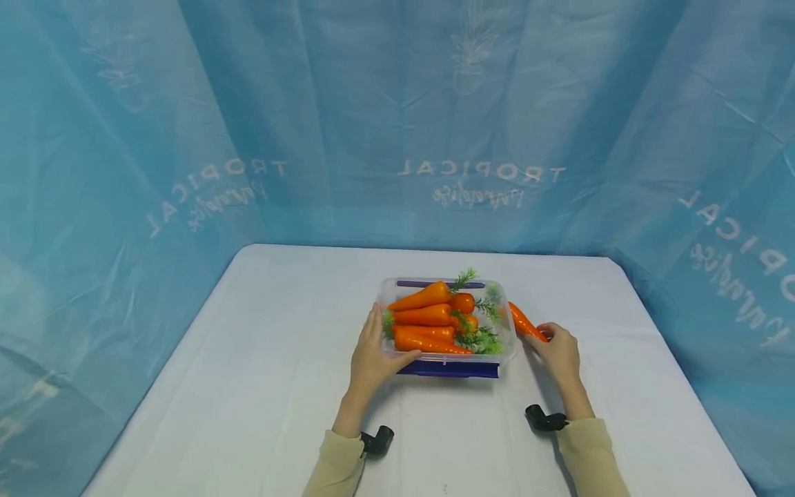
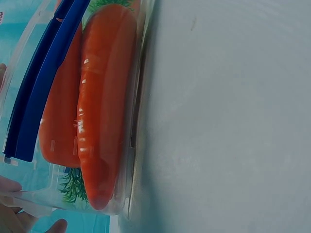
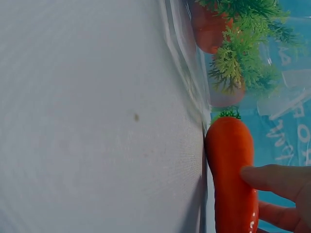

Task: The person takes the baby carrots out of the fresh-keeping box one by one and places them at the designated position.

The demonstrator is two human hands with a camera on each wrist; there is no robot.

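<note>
A clear plastic box [image 1: 511, 345] with blue clip flaps [image 2: 41, 80] stands on the table, filled with several orange toy carrots [image 1: 425, 315] that have green leafy tops. My left hand [image 1: 370, 355] holds the box at its left front corner, the thumb along the front rim and the fingers on the left side. To the right of the box, my right hand [image 1: 557, 351] pinches a single carrot [image 3: 232, 170] between thumb and fingers. That carrot's thick end points toward the box wall, and its leaves are mostly hidden in the head view.
The box and hands are on a white-covered table [image 1: 248, 386]. Blue curtains [image 1: 348, 124] with mirrored white lettering hang behind it and on both sides. A small black camera [image 1: 379, 440] is worn on the left wrist, another black camera [image 1: 543, 418] on the right.
</note>
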